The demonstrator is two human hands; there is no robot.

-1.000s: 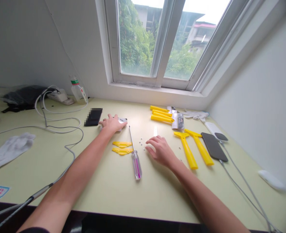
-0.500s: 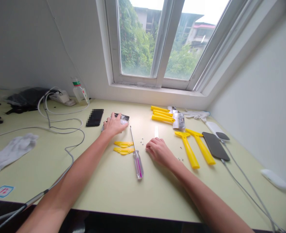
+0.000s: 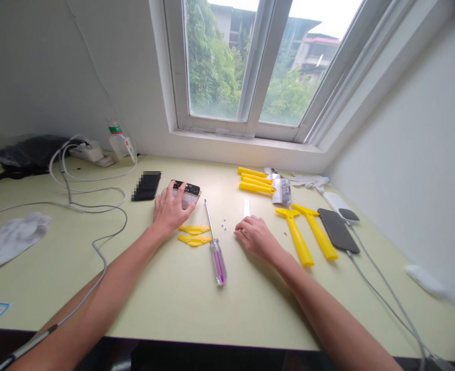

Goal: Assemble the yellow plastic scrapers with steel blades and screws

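Note:
My left hand point(image 3: 169, 208) grips a flat packet point(image 3: 191, 189) with a black top and a pale lower part, fingertips over its far edge and thumb at its near side. My right hand point(image 3: 258, 237) rests on the table with fingers curled together; whatever they may hold is hidden. Just beyond its knuckles lies a pale flat strip point(image 3: 247, 207). Between the hands, a screwdriver point(image 3: 218, 263) with a clear and purple handle points away from me. Two yellow plates point(image 3: 194, 235) with holes lie left of its shaft, and small metal nuts point(image 3: 224, 224) lie to its right.
Two yellow scraper-like handles point(image 3: 299, 239) lie at right beside a dark phone point(image 3: 339, 230) on a cable. Several yellow handles point(image 3: 256, 181) and a plastic packet point(image 3: 281, 190) are farther back. At left are a black phone-like slab point(image 3: 148, 185), cables, a glove point(image 3: 14, 239) and a bottle point(image 3: 119, 141).
My left hand has drawn back slightly toward me, and its thumb has come to the packet's near side. My right hand stays almost in place. The whole view has shifted a little.

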